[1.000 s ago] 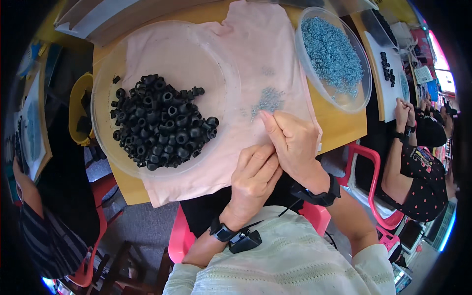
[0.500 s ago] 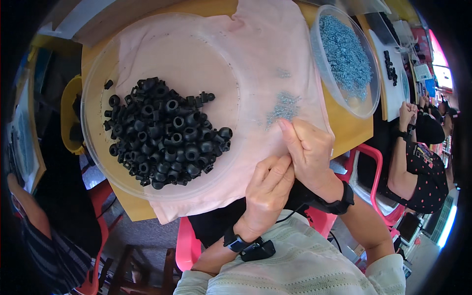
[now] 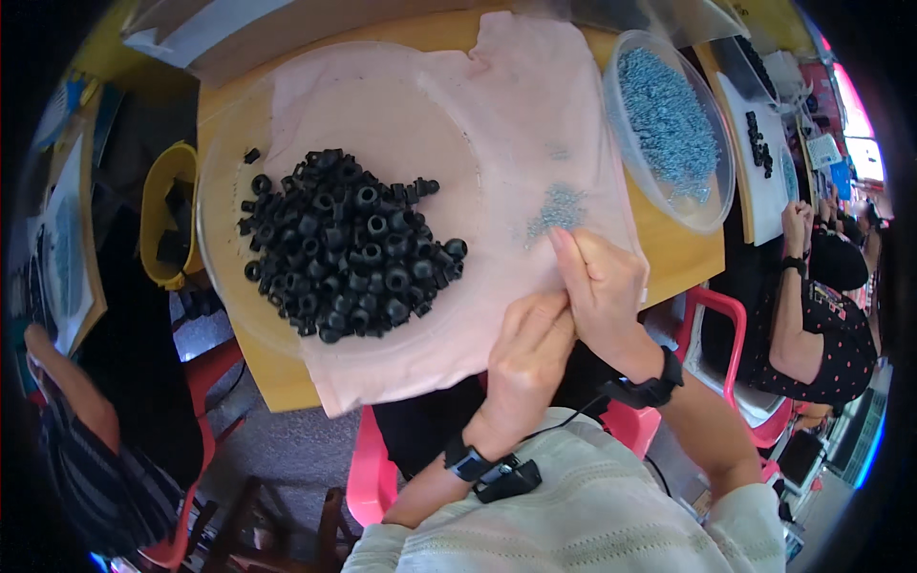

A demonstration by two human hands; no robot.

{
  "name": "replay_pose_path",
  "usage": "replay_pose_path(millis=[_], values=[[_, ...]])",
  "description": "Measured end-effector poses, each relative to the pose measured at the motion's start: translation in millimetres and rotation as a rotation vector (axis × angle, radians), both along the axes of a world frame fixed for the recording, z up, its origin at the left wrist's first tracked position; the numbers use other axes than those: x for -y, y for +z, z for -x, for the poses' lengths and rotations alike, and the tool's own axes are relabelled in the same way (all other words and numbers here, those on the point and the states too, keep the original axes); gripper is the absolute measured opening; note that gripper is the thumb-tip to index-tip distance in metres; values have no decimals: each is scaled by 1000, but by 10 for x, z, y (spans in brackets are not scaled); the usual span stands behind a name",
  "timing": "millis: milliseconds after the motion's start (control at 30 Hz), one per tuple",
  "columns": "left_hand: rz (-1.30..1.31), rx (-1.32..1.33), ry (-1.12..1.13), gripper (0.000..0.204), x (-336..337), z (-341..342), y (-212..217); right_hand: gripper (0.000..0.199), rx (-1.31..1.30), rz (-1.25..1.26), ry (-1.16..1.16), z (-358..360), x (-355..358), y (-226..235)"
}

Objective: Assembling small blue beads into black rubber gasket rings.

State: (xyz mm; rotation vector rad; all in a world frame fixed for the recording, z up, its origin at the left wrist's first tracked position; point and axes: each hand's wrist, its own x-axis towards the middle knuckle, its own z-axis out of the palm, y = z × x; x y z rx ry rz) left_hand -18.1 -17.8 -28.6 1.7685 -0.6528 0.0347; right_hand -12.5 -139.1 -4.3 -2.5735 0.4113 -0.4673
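Close together over the front edge of the pink cloth [image 3: 435,344], my two hands meet at the fingers. My left hand [image 3: 531,346] is closed, its fingers curled in. Against it presses my right hand [image 3: 602,286], also closed, with the thumb lying along the curled fingers. Whatever is pinched between them is hidden. Just beyond the right thumb, a small scatter of silvery-blue metal pieces [image 3: 558,207] lies on the cloth. To the left, a heap of small black rounded hollow parts [image 3: 349,248] sits in a wide, shallow clear tray [image 3: 215,277].
A clear oval tub [image 3: 690,212] of similar silvery-blue pieces stands at the back right. A yellow bin [image 3: 158,258] is left of the wooden table [image 3: 282,387]. One person [image 3: 807,329] sits at the right, another [image 3: 91,430] at the left. A pink chair [image 3: 731,310] stands beside my right arm.
The view has shifted, so the tray and black parts appear farther right and slightly higher. My hands stay pressed together in nearly the same pose.
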Motion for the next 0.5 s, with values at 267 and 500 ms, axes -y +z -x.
replay_pose_path(millis=[267, 500], values=[[-91, 124, 16, 30, 37, 23, 72, 38, 136, -191, 62, 76, 32, 24], [-156, 133, 52, 25, 40, 32, 86, 35, 182, -780, 100, 243, 266, 112]])
